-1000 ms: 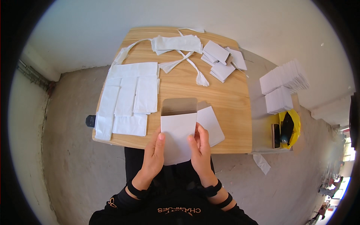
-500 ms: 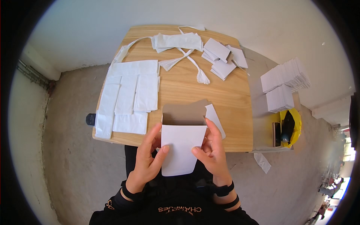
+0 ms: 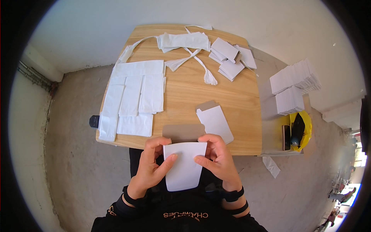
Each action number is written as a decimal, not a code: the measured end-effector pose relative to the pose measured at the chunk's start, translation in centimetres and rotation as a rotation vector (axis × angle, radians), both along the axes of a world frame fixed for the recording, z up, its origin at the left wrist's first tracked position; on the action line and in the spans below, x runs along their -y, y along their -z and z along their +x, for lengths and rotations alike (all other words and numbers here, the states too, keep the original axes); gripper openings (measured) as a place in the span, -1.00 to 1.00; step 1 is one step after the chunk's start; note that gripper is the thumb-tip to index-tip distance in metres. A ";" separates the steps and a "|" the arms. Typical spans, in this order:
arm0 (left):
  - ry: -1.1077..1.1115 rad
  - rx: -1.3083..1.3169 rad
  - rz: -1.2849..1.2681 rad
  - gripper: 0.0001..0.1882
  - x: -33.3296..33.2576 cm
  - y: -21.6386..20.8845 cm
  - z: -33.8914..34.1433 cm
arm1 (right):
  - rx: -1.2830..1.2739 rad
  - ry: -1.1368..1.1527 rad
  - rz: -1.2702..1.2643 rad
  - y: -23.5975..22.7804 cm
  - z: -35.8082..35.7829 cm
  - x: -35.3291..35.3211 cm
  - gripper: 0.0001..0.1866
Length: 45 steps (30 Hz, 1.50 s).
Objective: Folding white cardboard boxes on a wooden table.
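Observation:
A white cardboard box (image 3: 184, 164) is held between my two hands at the table's near edge, its greyish-brown inner flap standing away at the far end. My left hand (image 3: 152, 166) grips the box's left side, thumb on the front face and fingers at the edge. On the opposite side my right hand (image 3: 219, 161) pinches it the same way. Just beyond my right fingers, another white carton (image 3: 215, 123) lies on the wooden table (image 3: 185, 92), with a brown flap showing. The box's back face is hidden.
White flat bags (image 3: 131, 91) overlap on the table's left, with another bag stack (image 3: 183, 40) and strips at the far side. Several cartons (image 3: 231, 58) lie far right. Beside the table are carton stacks (image 3: 290, 101), a yellow bag (image 3: 306, 130) and a phone (image 3: 286, 137).
Both hands have drawn the box nearer to me. Its mouth looks narrower, with the front edge now bowed. More of the carton on the table is uncovered.

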<state>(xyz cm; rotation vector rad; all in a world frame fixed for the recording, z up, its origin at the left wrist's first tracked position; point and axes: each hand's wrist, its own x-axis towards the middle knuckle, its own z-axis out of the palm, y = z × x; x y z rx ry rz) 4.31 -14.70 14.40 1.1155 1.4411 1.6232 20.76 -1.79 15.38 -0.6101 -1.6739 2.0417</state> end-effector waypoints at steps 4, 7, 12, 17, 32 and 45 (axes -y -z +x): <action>-0.021 -0.009 -0.060 -0.72 0.5 0.5 0.3 | -0.017 0.014 -0.035 0.8 0.2 -0.1 -0.63; 0.006 -0.053 -0.100 -0.76 1.0 0.2 0.2 | -0.003 0.007 -0.027 1.0 0.3 -0.2 -0.74; 0.009 -0.066 -0.142 -0.84 1.8 1.2 -0.4 | 0.106 -0.031 0.089 0.4 0.9 -0.5 -0.83; 0.048 -0.083 -0.195 -0.85 2.0 0.1 -0.6 | 0.111 -0.064 0.102 0.5 1.2 -0.7 -0.77; 0.245 0.000 -0.270 -0.77 1.4 0.7 -0.7 | 0.151 -0.176 0.050 1.7 1.3 -1.0 -0.79; 0.178 -0.101 -0.423 -0.83 1.1 0.9 -0.3 | 0.163 -0.132 0.111 3.4 1.1 0.0 -0.83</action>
